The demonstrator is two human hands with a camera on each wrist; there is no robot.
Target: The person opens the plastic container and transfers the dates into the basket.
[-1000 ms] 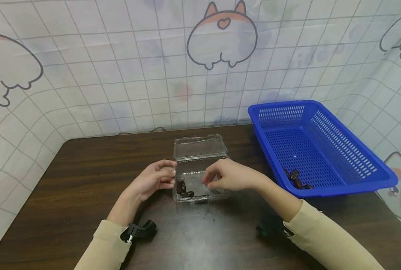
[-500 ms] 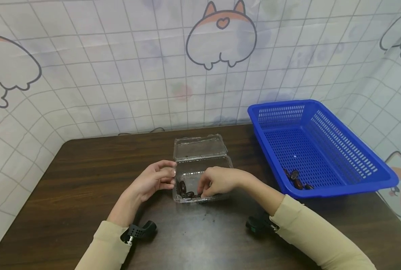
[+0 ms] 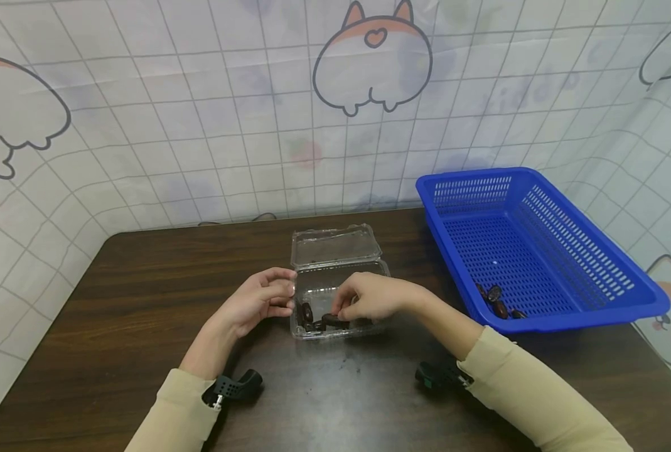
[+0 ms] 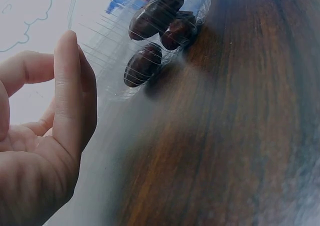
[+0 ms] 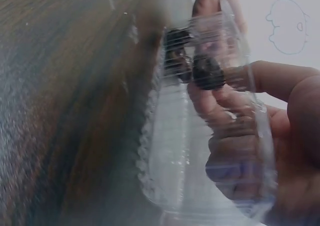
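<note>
A clear plastic clamshell box (image 3: 314, 336) lies on the table, its lid (image 3: 336, 246) folded back toward the wall. Inside its left end are several dark brown dates (image 3: 307, 311), also seen as dates (image 4: 143, 65) through the plastic in the left wrist view. My right hand (image 3: 376, 297) reaches over the box's right side and pinches a date (image 3: 336, 321) between thumb and fingertips, just above the box floor; the right wrist view shows this date (image 5: 208, 72) through the wall. My left hand (image 3: 260, 300) touches the left side of the box with loosely bent fingers.
A blue perforated basket (image 3: 586, 319) stands at the right, with several dates (image 3: 499, 304) in its near left corner. The dark wooden table (image 3: 171, 289) meets a wall covered with a printed, grid-patterned sheet (image 3: 216, 125). Black straps with cameras sit on both wrists.
My right hand came down into the near side of the box, then rose slightly with a date between its fingertips. My left hand stays at the box's left side.
</note>
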